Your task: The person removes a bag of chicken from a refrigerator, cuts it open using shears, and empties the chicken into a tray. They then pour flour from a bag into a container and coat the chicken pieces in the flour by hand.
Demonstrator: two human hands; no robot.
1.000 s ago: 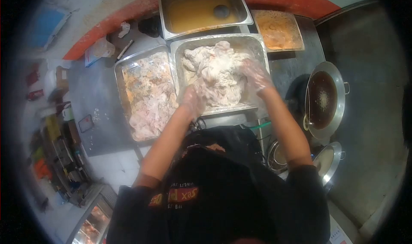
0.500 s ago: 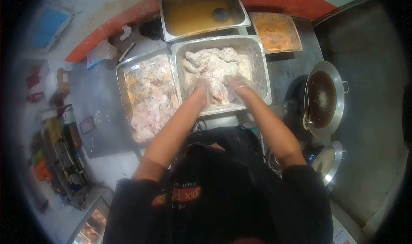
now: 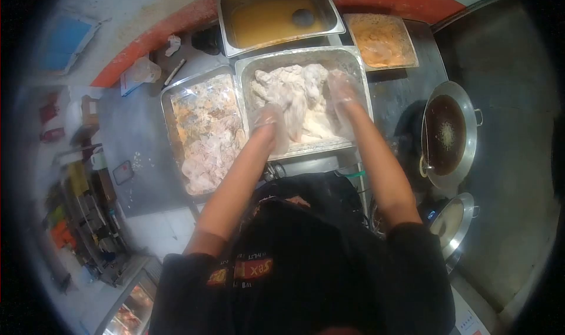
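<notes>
Both hands wear clear plastic gloves and are inside a deep metal pan (image 3: 360,70) with white flour. My left hand (image 3: 271,124) is at the pan's left front, beside the floured pieces; its fingers are hard to make out. At the right side, my right hand (image 3: 343,93) is blurred, near the right wall and next to the pieces. A heap of flour-coated pieces (image 3: 291,88) lies between the hands, towards the back. Loose flour (image 3: 318,126) shows in front of it.
Left of the pan is a shallow tray (image 3: 166,114) of pale floured pieces. Behind stands a pan of yellowish liquid (image 3: 265,26), with an orange-coated tray (image 3: 379,40) at back right. Two woks, one with dark liquid (image 3: 444,135), stand at the right.
My right hand has moved right and back, towards the pan's right wall. My left hand has shifted slightly left. The floured pieces between them have changed shape, and more loose flour shows in front.
</notes>
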